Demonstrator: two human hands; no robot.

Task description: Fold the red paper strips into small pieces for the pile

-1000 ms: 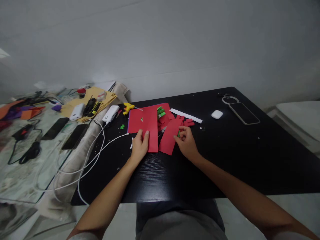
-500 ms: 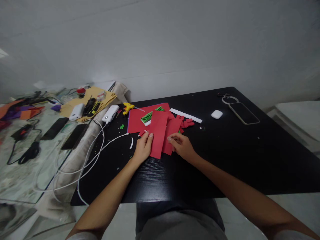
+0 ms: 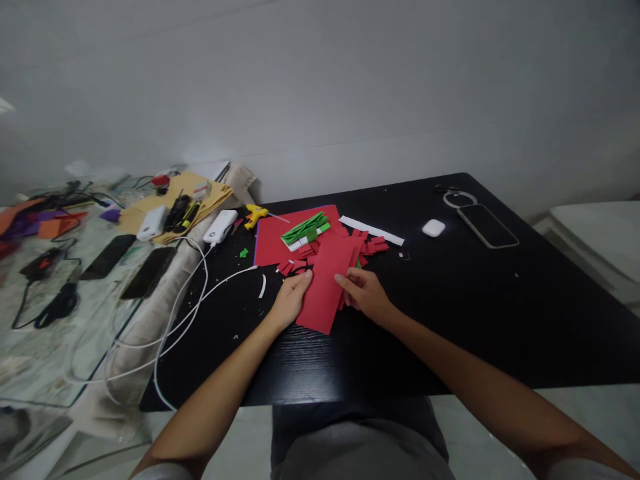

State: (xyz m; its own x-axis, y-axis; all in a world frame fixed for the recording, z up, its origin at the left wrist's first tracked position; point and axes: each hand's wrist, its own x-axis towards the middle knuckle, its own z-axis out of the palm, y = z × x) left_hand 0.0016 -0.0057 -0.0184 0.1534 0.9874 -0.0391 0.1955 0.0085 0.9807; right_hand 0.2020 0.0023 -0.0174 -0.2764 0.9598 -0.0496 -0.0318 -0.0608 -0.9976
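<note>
A red paper strip (image 3: 324, 288) slants between my hands above the black table, overlapping a second red strip mostly hidden behind it. My left hand (image 3: 293, 298) pinches the front strip's left edge, thumb on top. On the other side, my right hand (image 3: 367, 291) has its thumb on the front strip's right edge and its fingers behind, closed on both strips. Just beyond lie small folded red paper pieces (image 3: 375, 247) and a bundle of folded green paper (image 3: 306, 230) with a white strip. A large red sheet (image 3: 270, 240) lies under the bundle.
A yellow glue gun (image 3: 256, 216), a white power bank (image 3: 221, 227) and a white cable (image 3: 205, 267) are on the left. On the right lie a white earbud case (image 3: 433, 229) and a phone (image 3: 487, 227). A white paper strip (image 3: 373, 231) lies behind the red pieces.
The front red strip has tilted and shifted right and toward me, now covering most of the other strip. My right thumb has come onto it. More of the green bundle shows.
</note>
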